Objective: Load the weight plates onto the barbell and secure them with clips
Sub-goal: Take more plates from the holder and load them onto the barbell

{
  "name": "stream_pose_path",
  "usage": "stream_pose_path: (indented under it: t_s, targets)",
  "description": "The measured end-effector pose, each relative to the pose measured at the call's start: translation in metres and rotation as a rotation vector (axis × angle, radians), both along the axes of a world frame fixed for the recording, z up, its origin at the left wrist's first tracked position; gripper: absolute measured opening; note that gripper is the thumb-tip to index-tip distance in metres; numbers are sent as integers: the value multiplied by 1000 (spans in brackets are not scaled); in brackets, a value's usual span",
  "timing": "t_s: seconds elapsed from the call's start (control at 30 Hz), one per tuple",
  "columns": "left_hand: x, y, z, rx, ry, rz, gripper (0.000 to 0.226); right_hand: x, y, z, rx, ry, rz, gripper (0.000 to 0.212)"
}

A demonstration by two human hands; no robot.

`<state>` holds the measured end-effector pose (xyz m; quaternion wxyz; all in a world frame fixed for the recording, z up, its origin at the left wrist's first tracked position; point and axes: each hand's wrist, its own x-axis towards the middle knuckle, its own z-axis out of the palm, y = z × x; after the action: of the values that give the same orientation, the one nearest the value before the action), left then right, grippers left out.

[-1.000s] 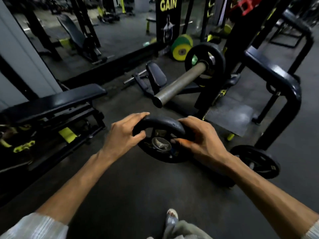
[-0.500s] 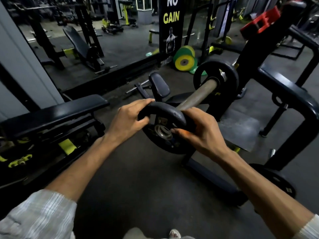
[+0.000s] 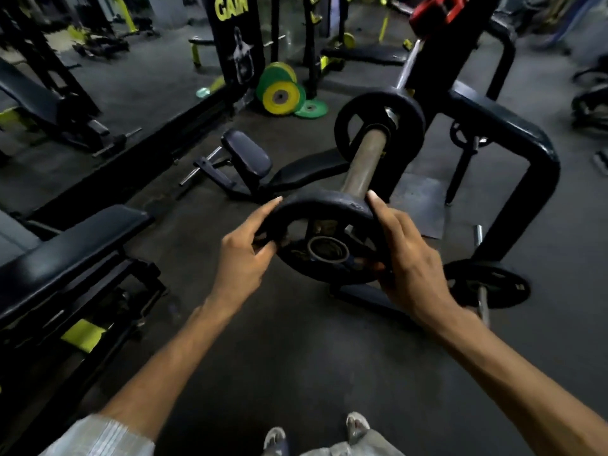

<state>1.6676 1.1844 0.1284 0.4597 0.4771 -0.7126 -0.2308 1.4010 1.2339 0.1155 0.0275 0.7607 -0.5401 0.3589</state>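
Observation:
A black weight plate [image 3: 324, 209] with a metal-ringed centre hole is held upright in front of me. My left hand [image 3: 241, 255] grips its left rim and my right hand [image 3: 411, 258] grips its right rim. Behind the plate, the steel barbell sleeve [image 3: 365, 166] points toward me, its near end hidden by the plate's top. Another black plate [image 3: 381, 126] sits on the sleeve further back, against the rack. I cannot tell whether the held plate's hole is on the sleeve.
A black rack frame [image 3: 513, 126] bends down to the right. A black plate on a short bar [image 3: 487, 287] lies on the floor at right. Benches [image 3: 69, 245] stand left, a small padded seat [image 3: 246, 153] ahead, green and yellow plates [image 3: 283, 93] behind.
Both hands have raised the plate from low near the floor up to the end of the barbell sleeve, and I have moved closer to the bar.

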Motion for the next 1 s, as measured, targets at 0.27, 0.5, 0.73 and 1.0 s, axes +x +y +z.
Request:
stream_pose_path:
  t_s: [0.27, 0.5, 0.73, 1.0]
  targets:
    - [7, -25, -19, -6, 38, -144, 74, 10, 7, -16, 13, -108, -90, 120]
    - [-18, -84, -14, -49, -25, -194, 78, -5, -31, -3, 63, -155, -201, 109]
    - [-73, -171, -2, -34, -74, -178, 79, -45, -119, 2, 123, -220, -296, 123]
    - [-125, -245, 3, -54, -93, -138, 80, -80, -197, 6, 93, -111, -404, 115]
